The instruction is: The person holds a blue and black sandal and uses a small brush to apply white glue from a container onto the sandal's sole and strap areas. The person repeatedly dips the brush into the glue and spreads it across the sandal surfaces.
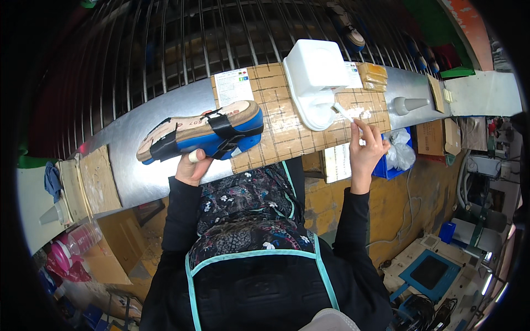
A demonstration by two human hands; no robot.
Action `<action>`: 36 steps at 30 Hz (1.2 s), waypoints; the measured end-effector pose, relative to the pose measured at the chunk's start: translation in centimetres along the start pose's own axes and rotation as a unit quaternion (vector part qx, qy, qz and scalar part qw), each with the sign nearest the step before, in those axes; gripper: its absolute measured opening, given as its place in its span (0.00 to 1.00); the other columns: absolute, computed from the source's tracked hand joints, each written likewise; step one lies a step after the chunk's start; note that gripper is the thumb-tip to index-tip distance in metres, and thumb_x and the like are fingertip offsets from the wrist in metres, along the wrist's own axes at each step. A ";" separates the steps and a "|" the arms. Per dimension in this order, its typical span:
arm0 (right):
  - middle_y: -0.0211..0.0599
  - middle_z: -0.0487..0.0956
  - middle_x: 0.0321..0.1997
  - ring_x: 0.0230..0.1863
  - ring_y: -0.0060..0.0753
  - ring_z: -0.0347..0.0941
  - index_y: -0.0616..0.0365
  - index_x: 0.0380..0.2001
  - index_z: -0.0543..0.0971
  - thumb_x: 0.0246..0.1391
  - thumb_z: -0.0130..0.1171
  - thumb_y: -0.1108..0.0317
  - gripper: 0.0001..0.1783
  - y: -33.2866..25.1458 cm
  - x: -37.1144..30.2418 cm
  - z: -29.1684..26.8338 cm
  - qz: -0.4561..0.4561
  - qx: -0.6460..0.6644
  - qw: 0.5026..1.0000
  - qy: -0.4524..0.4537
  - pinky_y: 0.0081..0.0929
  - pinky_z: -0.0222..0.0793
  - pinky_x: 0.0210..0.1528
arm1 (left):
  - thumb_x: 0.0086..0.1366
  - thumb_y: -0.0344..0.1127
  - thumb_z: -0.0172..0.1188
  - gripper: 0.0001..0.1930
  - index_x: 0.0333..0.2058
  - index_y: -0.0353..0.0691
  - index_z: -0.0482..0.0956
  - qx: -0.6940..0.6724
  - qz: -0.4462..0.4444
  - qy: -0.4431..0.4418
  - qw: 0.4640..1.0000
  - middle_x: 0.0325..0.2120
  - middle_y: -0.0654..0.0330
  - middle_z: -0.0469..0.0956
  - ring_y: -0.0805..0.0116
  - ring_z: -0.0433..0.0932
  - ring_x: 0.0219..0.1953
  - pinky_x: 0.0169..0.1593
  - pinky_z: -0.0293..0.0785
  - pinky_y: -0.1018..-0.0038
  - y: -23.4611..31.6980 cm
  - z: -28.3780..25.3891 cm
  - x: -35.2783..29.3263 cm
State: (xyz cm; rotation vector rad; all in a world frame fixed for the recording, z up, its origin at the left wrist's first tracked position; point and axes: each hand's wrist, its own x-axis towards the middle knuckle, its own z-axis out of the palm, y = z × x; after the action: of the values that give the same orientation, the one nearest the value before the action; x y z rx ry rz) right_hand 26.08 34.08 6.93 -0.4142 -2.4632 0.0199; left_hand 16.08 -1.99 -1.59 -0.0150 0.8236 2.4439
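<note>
My left hand (194,167) grips a sandal (193,132) from below, holding it tilted above the metal bench. The sandal has black straps with a buckle, a tan footbed and a blue-sided sole. A pale wrap covers one finger or the thumb of that hand. My right hand (366,144) is closed in a pinch on a slim white brush-like stick (343,113). The stick's far end reaches the round cup at the front of a white plastic dispenser (316,66). Whether it has bristles, I cannot make out.
Taped cardboard (265,151) covers the middle of the metal bench (130,179). Yellowish blocks (374,76) and a grey cone-shaped nozzle (409,105) lie right of the dispenser. Behind runs a rack of metal rollers (165,49), with another shoe (353,37) there. Below right stands a blue bin (391,172) with plastic bags.
</note>
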 end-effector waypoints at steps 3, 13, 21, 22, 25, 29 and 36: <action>0.23 0.77 0.27 0.29 0.25 0.70 0.44 0.31 0.84 0.50 0.66 0.64 0.03 -0.3 0.0 0.7 -0.008 0.022 0.999 -0.022 0.31 0.50 0.40 | 0.38 0.36 0.80 0.54 0.64 0.41 0.58 0.013 -0.012 0.000 1.000 0.59 0.57 0.67 0.57 0.63 0.63 0.67 0.57 0.57 0.2 0.8 0.4; 0.25 0.75 0.26 0.31 0.29 0.71 0.44 0.31 0.84 0.49 0.66 0.64 0.04 -1.5 0.8 1.0 -0.017 0.008 1.000 -0.007 0.35 0.53 0.42 | 0.35 0.32 0.82 0.53 0.61 0.34 0.62 0.031 -0.009 -0.082 0.996 0.56 0.54 0.71 0.60 0.68 0.60 0.67 0.60 0.63 0.2 2.7 0.7; 0.28 0.78 0.49 0.62 0.35 0.62 0.40 0.41 0.85 0.54 0.62 0.51 0.14 0.7 0.7 0.1 -0.025 -0.037 0.994 -0.104 0.53 0.45 0.61 | 0.40 0.42 0.80 0.49 0.60 0.37 0.63 -0.077 -0.051 -0.060 0.994 0.56 0.52 0.71 0.54 0.69 0.59 0.66 0.61 0.57 -2.4 1.8 2.5; 0.32 0.80 0.49 0.59 0.35 0.67 0.43 0.43 0.85 0.58 0.60 0.53 0.13 3.1 1.3 -0.7 -0.012 -0.021 0.995 -0.100 0.48 0.52 0.62 | 0.41 0.42 0.80 0.48 0.60 0.37 0.64 -0.078 -0.056 -0.049 0.994 0.56 0.52 0.71 0.54 0.69 0.59 0.66 0.61 0.57 -2.5 1.8 2.6; 0.49 0.83 0.36 0.39 0.30 0.78 0.66 0.43 0.82 0.62 0.55 0.55 0.22 10.9 4.6 0.9 0.228 0.300 0.920 -0.105 0.27 0.69 0.48 | 0.44 0.44 0.78 0.45 0.60 0.37 0.64 -0.076 -0.045 -0.031 0.996 0.55 0.54 0.71 0.55 0.69 0.59 0.65 0.63 0.57 -2.5 2.1 2.4; 0.50 0.71 0.60 0.63 0.48 0.65 0.57 0.56 0.73 0.62 0.49 0.49 0.27 16.9 3.8 8.5 0.158 0.043 0.980 -0.110 0.47 0.59 0.61 | 0.47 0.47 0.76 0.43 0.59 0.37 0.65 -0.073 -0.026 -0.020 0.997 0.55 0.54 0.72 0.56 0.71 0.58 0.64 0.65 0.58 -2.5 2.6 1.8; 0.51 0.69 0.63 0.63 0.51 0.64 0.56 0.57 0.73 0.62 0.49 0.49 0.28 18.2 1.3 11.0 0.146 0.073 0.985 -0.055 0.47 0.54 0.64 | 0.48 0.41 0.75 0.41 0.59 0.37 0.65 -0.047 -0.019 0.010 0.999 0.55 0.55 0.72 0.58 0.71 0.58 0.64 0.64 0.61 -3.0 2.3 0.4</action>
State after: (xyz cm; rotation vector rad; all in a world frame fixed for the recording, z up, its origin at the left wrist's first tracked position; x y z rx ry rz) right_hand 23.77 52.69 -3.16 -0.7219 -2.4671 0.3508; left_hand 17.65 1.48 -1.46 -0.0902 0.7092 2.4481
